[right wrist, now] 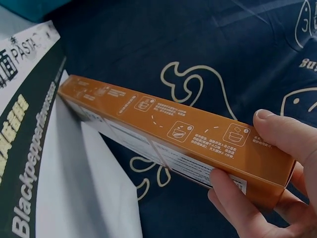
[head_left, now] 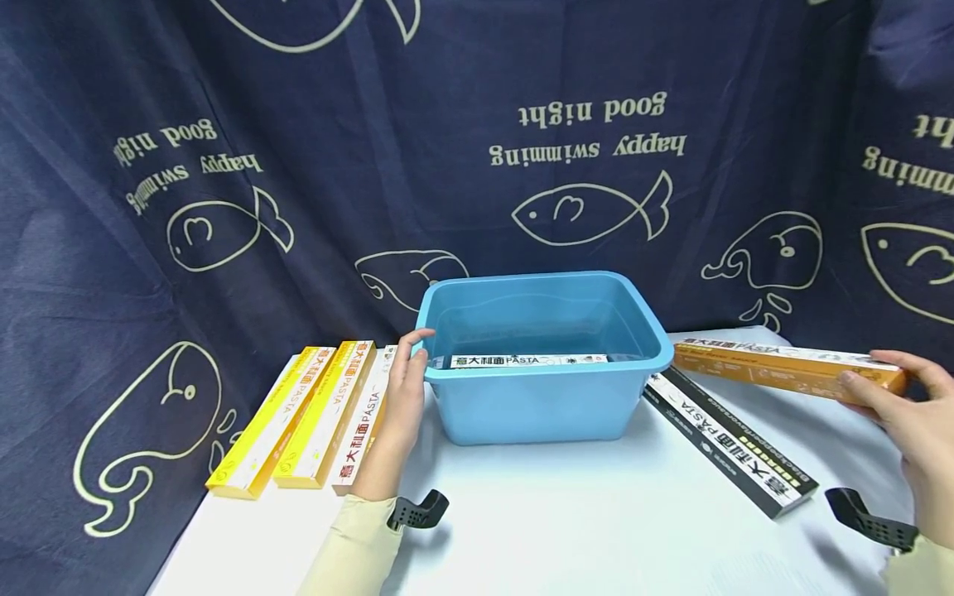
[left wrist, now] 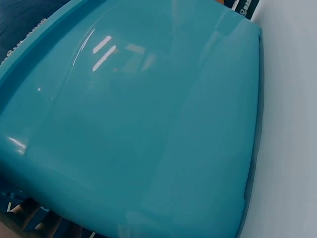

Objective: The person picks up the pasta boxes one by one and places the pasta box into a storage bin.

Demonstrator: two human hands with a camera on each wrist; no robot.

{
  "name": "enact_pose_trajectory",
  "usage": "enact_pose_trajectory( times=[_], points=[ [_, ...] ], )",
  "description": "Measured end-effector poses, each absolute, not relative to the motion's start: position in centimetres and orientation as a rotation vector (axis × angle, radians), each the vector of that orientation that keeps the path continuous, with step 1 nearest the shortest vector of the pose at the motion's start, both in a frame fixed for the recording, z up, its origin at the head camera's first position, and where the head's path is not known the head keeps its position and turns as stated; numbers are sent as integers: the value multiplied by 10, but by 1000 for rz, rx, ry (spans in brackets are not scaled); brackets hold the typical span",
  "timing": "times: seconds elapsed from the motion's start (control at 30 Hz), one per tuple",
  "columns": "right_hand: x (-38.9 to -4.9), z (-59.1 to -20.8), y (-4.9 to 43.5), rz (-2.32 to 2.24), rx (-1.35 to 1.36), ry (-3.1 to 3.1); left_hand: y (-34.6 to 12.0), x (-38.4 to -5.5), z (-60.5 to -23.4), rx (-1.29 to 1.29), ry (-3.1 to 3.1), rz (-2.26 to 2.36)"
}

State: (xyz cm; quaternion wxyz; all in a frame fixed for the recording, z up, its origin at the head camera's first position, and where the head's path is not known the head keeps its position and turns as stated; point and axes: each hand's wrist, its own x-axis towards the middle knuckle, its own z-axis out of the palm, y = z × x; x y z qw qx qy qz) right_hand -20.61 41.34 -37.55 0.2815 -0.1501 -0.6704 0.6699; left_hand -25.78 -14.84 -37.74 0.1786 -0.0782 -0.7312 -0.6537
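My left hand [head_left: 402, 393] holds the left rim of a blue plastic bin [head_left: 529, 410], thumb and index fingertip at the edge. Dark fingers [left wrist: 49, 223] show beside the bin wall in the left wrist view. Inside the bin, along its near side, lies a pasta box with a white face [head_left: 529, 361]. At the far right, my right hand [head_left: 913, 406] grips the near end of an orange pasta box [head_left: 782, 374], thumb on one side and fingers on another. That box is tilted, its far end close to the bin.
A black pepper-flavour pasta box [head_left: 734, 443] lies slantwise right of the bin. On the left lie two yellow pasta boxes [head_left: 272, 422] and a white-faced pasta box with red lettering [head_left: 365, 418], partly behind my left hand. A dark blue fish-print curtain [head_left: 447, 165] hangs behind the white table [head_left: 566, 513].
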Motion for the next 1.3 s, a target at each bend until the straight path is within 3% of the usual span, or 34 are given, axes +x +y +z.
enact_pose_trajectory(
  times=[0.57, 1.3],
  points=[
    [-211, -351, 401, 1985, -132, -1469, -153, -256, -376, -229, -2095, -1859],
    [-215, -319, 387, 1883, -286, -1410, -152, -259, -381, -252, -2105, -1859]
  ],
)
